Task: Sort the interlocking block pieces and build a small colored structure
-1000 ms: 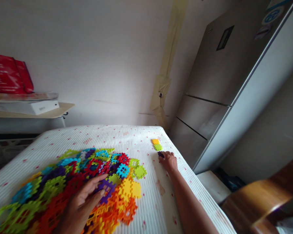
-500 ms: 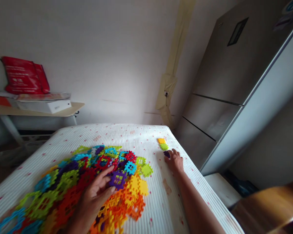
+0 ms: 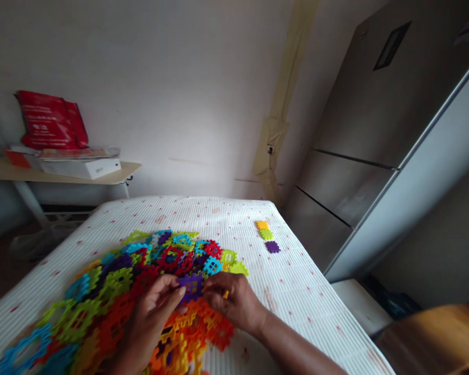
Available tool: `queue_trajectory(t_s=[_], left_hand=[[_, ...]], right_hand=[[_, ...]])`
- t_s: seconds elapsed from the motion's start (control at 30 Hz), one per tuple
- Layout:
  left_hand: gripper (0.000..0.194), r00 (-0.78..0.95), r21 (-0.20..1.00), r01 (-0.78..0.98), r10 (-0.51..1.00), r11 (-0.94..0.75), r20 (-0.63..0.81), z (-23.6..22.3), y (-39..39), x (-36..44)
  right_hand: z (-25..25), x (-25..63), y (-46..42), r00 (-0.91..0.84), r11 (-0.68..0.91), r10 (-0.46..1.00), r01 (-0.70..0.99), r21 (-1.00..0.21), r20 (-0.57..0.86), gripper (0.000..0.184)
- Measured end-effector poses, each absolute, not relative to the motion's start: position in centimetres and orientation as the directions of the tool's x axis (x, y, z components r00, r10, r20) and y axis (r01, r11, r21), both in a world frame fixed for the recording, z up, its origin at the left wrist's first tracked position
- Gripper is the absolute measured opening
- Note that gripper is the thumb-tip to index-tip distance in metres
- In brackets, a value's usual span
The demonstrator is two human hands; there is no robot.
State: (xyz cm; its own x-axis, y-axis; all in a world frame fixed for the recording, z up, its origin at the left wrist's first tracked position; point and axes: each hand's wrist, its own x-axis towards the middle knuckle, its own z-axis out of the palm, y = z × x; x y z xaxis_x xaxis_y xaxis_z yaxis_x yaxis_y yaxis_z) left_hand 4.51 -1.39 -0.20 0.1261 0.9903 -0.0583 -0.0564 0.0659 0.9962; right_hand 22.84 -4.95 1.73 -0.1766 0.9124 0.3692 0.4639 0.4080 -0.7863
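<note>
A heap of flat, notched plastic tiles in many colours [image 3: 113,291] covers the near left of a white ribbed table top [image 3: 203,213]. My left hand [image 3: 148,317] and my right hand [image 3: 232,302] meet over the heap. Both pinch one purple window-shaped tile [image 3: 190,285] from either side. Apart from the heap, near the right edge, lie three small solid tiles in a row: orange [image 3: 262,225], green [image 3: 267,234] and purple [image 3: 272,247].
A tall grey fridge [image 3: 359,135] stands right of the table. A side shelf [image 3: 62,174] at the back left carries a red bag [image 3: 50,121] and a white box [image 3: 80,167]. A wooden chair edge [image 3: 433,333] shows at the lower right.
My right hand left the small purple tile lying below the green one and moved left to the heap. It now grips the purple window tile together with my left hand.
</note>
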Motion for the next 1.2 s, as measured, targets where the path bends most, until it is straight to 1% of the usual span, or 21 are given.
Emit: queue_trajectory(t_s=[0.1,0.2,0.27,0.37,0.43,0.5,0.67,0.73,0.8,0.87,0.9,0.97,1.07,1.13,1.2], left_hand=[[0.04,0.148,0.994,-0.069,0.986,0.084,-0.073,-0.4,-1.2,4.3],[0.042,0.164,0.994,-0.066,0.983,0.092,-0.08,-0.6,-1.2,4.3],[0.045,0.18,0.995,-0.041,0.98,0.089,-0.081,-0.7,-1.2,4.3],[0.049,0.177,0.997,0.0,0.981,0.08,-0.079,-0.5,-1.2,4.4],[0.051,0.142,0.996,0.016,0.986,0.083,-0.084,-0.3,-1.3,4.5],[0.05,0.116,0.997,0.035,0.99,0.071,-0.074,-0.2,-1.4,4.5],[0.045,0.178,0.997,0.074,0.983,0.02,-0.033,0.0,-1.4,4.4],[0.045,0.186,0.998,0.059,0.982,0.029,-0.04,0.0,-1.4,4.5],[0.046,0.199,0.998,0.035,0.978,0.058,-0.064,0.1,-1.5,4.6],[0.046,0.233,0.997,0.011,0.969,0.081,-0.081,0.0,-1.6,4.8],[0.046,0.255,0.996,0.003,0.963,0.085,-0.083,-0.1,-1.6,4.9],[0.044,0.285,0.997,-0.005,0.956,0.073,-0.069,-0.3,-1.6,4.9],[0.041,0.316,0.998,0.004,0.947,0.06,-0.058,-0.8,-1.4,4.9],[0.04,0.32,0.998,0.005,0.945,0.068,-0.066,-1.0,-1.3,4.8],[0.039,0.305,0.997,-0.003,0.95,0.073,-0.069,-1.1,-1.4,4.9]], right_hand=[[1.0,22.0,-5.0,-0.112,0.359,0.932,0.383,-0.851,0.343,0.019],[0.3,21.4,-5.0,-0.083,0.34,0.939,0.365,-0.867,0.334,0.023],[0.1,21.1,-5.0,-0.067,0.362,0.927,0.41,-0.837,0.368,0.029],[-0.2,20.7,-4.9,-0.063,0.399,0.901,0.51,-0.762,0.43,0.044],[-0.3,20.6,-4.8,-0.07,0.396,0.898,0.56,-0.728,0.435,0.052],[-0.3,20.5,-4.8,-0.079,0.389,0.898,0.6,-0.699,0.432,0.056],[0.1,20.1,-5.2,-0.152,0.449,0.865,0.658,-0.604,0.478,0.059],[0.6,20.6,-4.9,-0.157,0.465,0.848,0.679,-0.568,0.506,0.055],[1.0,22.1,-4.0,-0.126,0.444,0.842,0.715,-0.541,0.525,0.051],[1.2,25.0,-2.8,-0.047,0.363,0.845,0.782,-0.507,0.532,0.047],[1.1,26.9,-2.2,0.019,0.285,0.845,0.83,-0.48,0.535,0.044],[0.6,31.2,-1.2,0.196,0.059,0.814,0.909,-0.413,0.546,0.037],[-0.6,36.7,-0.7,0.408,-0.278,0.802,0.902,-0.332,0.436,0.031],[-1.4,38.8,-0.9,0.48,-0.394,0.792,0.874,-0.283,0.378,0.03],[-2.0,39.5,-1.0,0.506,-0.444,0.791,0.861,-0.247,0.342,0.03]])
